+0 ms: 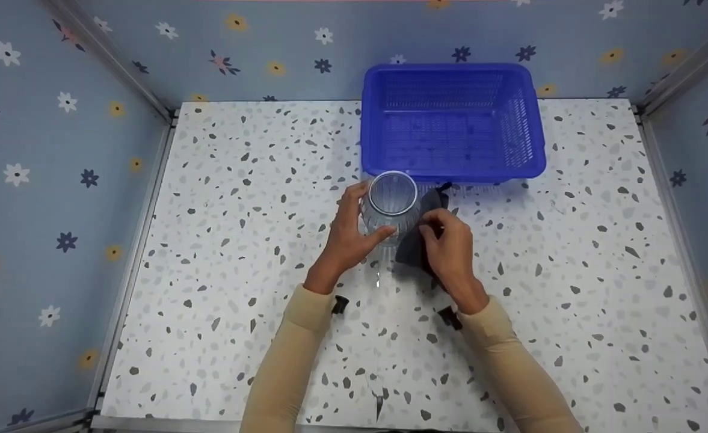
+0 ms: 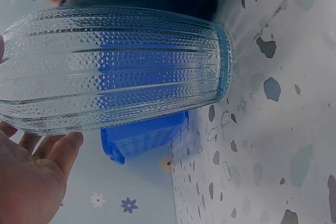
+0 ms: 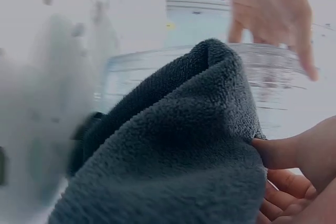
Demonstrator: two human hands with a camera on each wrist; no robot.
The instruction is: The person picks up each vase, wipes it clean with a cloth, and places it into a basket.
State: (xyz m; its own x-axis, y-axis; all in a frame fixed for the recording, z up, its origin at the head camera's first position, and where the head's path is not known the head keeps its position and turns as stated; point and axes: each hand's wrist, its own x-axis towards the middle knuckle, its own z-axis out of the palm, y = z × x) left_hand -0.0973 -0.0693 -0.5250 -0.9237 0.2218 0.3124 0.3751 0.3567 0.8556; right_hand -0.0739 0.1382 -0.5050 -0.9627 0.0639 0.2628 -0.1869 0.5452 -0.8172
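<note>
A clear ribbed glass vase [image 1: 393, 201] stands upright on the table, its open mouth facing up. My left hand [image 1: 350, 233] grips it from the left, with the thumb on the near side and the fingers around the far side. In the left wrist view, the vase [image 2: 157, 72] shows a dotted texture between its ribs. Just to the right, my right hand [image 1: 452, 243] pinches a dark grey towel [image 1: 412, 251] between thumb and fingers. The folded towel [image 3: 194, 129] hangs beside the vase and hides part of it in the right wrist view.
A blue plastic basket [image 1: 453, 178] with slotted sides sits at the back of the speckled white table [image 1: 257, 228], right behind the vase. Flower-patterned panels [image 1: 59, 198] enclose the table at the back and both sides.
</note>
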